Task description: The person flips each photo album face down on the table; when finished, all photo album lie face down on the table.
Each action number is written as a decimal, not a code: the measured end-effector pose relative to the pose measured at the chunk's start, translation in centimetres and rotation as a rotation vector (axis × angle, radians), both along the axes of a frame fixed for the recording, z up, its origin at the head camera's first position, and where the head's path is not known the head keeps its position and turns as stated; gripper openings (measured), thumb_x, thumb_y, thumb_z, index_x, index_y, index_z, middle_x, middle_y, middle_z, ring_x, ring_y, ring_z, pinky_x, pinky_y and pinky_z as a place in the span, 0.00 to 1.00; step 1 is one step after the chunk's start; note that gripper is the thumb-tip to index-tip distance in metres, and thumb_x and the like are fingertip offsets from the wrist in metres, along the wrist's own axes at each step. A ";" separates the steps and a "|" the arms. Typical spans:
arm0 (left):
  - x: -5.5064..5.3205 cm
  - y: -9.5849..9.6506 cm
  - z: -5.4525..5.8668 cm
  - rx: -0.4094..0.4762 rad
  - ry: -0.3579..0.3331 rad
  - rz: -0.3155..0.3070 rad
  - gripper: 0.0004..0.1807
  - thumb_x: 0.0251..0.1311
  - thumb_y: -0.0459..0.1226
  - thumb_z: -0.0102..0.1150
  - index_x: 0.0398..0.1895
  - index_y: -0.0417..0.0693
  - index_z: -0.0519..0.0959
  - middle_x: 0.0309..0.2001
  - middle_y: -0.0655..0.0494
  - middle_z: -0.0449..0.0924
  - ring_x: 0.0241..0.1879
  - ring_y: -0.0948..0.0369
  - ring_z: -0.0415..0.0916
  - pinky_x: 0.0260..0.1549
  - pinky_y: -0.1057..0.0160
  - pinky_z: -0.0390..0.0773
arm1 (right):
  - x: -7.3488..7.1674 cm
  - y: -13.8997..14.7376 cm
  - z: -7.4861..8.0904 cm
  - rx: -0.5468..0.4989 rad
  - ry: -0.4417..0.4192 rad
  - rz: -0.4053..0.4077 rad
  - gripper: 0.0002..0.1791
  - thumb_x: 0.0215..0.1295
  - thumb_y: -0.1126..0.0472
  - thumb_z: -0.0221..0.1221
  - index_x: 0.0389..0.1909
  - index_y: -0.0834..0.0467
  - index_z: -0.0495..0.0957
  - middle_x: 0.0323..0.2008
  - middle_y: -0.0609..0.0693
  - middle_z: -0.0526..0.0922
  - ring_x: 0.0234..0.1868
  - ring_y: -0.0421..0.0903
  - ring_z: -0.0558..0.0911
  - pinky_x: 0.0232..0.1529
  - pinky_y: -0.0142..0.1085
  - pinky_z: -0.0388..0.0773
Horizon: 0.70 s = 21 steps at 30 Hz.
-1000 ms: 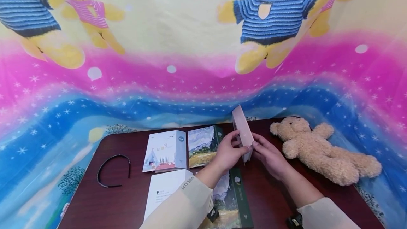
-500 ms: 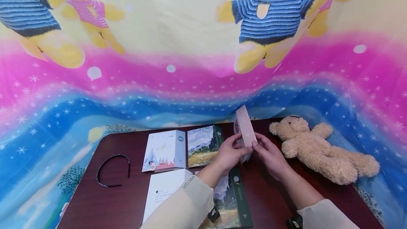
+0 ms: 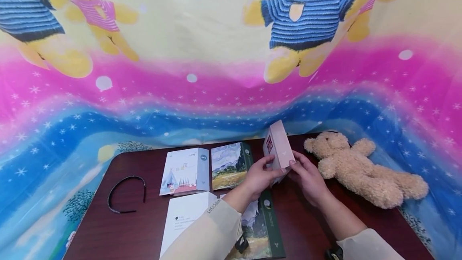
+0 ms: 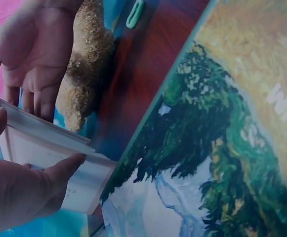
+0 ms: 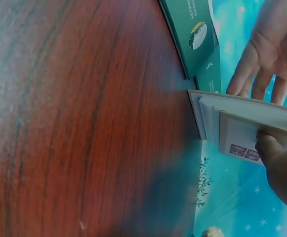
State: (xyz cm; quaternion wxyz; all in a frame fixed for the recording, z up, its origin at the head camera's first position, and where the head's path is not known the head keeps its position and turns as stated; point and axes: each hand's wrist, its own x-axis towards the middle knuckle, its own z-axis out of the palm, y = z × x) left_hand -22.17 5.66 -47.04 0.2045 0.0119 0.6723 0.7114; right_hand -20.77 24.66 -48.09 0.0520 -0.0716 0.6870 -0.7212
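A pale pink book with a maroon pattern on one cover stands upright over the table, its spine toward me. My left hand grips it from the left, thumb at the spine and fingers against the patterned cover. On the other side my right hand pinches the spine's lower right edge with the thumb, its fingers behind the far cover. The right wrist view shows white layers between the covers of the book. Seen from the left wrist, the left thumb lies along the book.
Left of the hands lie a white book with a tent drawing, a landscape-painted book, a white book with small text and a green-spined book. A black headband is far left; a teddy bear lies right.
The pink book has turned and shifted slightly right, so more of its maroon-patterned cover shows. Both hands have kept hold of it.
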 end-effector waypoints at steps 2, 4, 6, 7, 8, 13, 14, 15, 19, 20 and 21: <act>-0.1 0.0 -0.2 -0.002 0.003 -0.008 0.38 0.61 0.42 0.74 0.75 0.57 0.71 0.67 0.44 0.75 0.61 0.52 0.76 0.56 0.46 0.79 | 0.0 0.0 0.0 -0.007 -0.002 -0.014 0.35 0.84 0.51 0.48 0.80 0.65 0.52 0.70 0.63 0.66 0.60 0.36 0.77 0.57 0.31 0.77; -0.1 0.1 -0.4 -0.007 0.010 -0.011 0.38 0.61 0.41 0.74 0.75 0.57 0.71 0.67 0.44 0.74 0.61 0.53 0.76 0.55 0.47 0.80 | 0.1 0.0 -0.1 -0.021 -0.004 -0.022 0.35 0.84 0.51 0.49 0.80 0.65 0.52 0.70 0.62 0.67 0.61 0.36 0.77 0.57 0.31 0.77; -0.2 0.1 -0.6 -0.016 0.016 -0.009 0.37 0.61 0.41 0.74 0.74 0.56 0.72 0.67 0.44 0.74 0.61 0.53 0.76 0.53 0.48 0.81 | 0.2 0.1 -0.1 -0.041 -0.003 -0.028 0.35 0.84 0.52 0.49 0.80 0.66 0.52 0.70 0.63 0.67 0.61 0.36 0.77 0.58 0.32 0.77; -0.2 0.1 -0.6 -0.019 0.019 -0.008 0.37 0.61 0.40 0.74 0.74 0.56 0.72 0.66 0.43 0.74 0.60 0.52 0.76 0.53 0.48 0.81 | 0.2 0.1 -0.1 -0.050 -0.002 -0.030 0.35 0.84 0.52 0.48 0.80 0.66 0.52 0.70 0.63 0.66 0.61 0.36 0.77 0.58 0.32 0.77; -0.2 0.2 -0.7 -0.027 0.022 -0.005 0.36 0.61 0.39 0.74 0.73 0.55 0.73 0.66 0.44 0.74 0.60 0.52 0.76 0.53 0.48 0.81 | 0.2 0.1 -0.1 -0.059 0.001 -0.033 0.35 0.84 0.52 0.48 0.80 0.66 0.51 0.71 0.64 0.65 0.62 0.36 0.77 0.58 0.31 0.77; -0.1 0.2 -0.9 -0.065 0.036 -0.003 0.35 0.59 0.35 0.74 0.71 0.52 0.75 0.67 0.43 0.73 0.62 0.50 0.75 0.55 0.49 0.80 | 0.4 0.4 -0.2 -0.078 0.007 -0.048 0.34 0.85 0.52 0.46 0.80 0.68 0.50 0.74 0.68 0.58 0.63 0.34 0.75 0.59 0.30 0.76; -0.1 0.3 -0.9 -0.073 0.038 -0.003 0.35 0.58 0.34 0.73 0.71 0.51 0.75 0.68 0.43 0.72 0.62 0.50 0.75 0.56 0.49 0.80 | 0.4 0.4 -0.2 -0.076 0.004 -0.050 0.34 0.85 0.52 0.45 0.80 0.68 0.50 0.75 0.68 0.58 0.63 0.34 0.75 0.59 0.30 0.76; 0.0 0.3 -1.0 -0.079 0.039 -0.004 0.36 0.57 0.33 0.73 0.71 0.51 0.75 0.68 0.43 0.72 0.63 0.50 0.75 0.57 0.50 0.80 | 0.5 0.5 -0.2 -0.071 -0.001 -0.054 0.34 0.85 0.52 0.45 0.80 0.67 0.50 0.75 0.68 0.57 0.63 0.34 0.75 0.59 0.30 0.76; 0.0 0.3 -1.1 -0.103 0.036 -0.001 0.36 0.55 0.33 0.74 0.70 0.50 0.76 0.68 0.44 0.72 0.64 0.48 0.74 0.59 0.48 0.78 | 0.5 0.6 -0.2 -0.062 -0.028 -0.081 0.34 0.85 0.51 0.45 0.80 0.66 0.50 0.76 0.66 0.57 0.63 0.35 0.75 0.59 0.29 0.76; 0.0 0.3 -1.2 -0.108 0.034 0.001 0.36 0.55 0.33 0.74 0.70 0.49 0.76 0.69 0.45 0.72 0.64 0.48 0.74 0.59 0.48 0.78 | 0.5 0.7 -0.2 -0.060 -0.037 -0.090 0.34 0.85 0.51 0.45 0.81 0.66 0.50 0.76 0.66 0.58 0.63 0.35 0.75 0.59 0.29 0.76; 0.0 0.3 -1.2 -0.114 0.032 0.003 0.35 0.55 0.33 0.74 0.70 0.48 0.76 0.69 0.46 0.72 0.64 0.48 0.74 0.60 0.48 0.78 | 0.5 0.7 -0.3 -0.060 -0.047 -0.100 0.34 0.85 0.50 0.45 0.81 0.65 0.50 0.76 0.65 0.58 0.63 0.35 0.75 0.58 0.29 0.76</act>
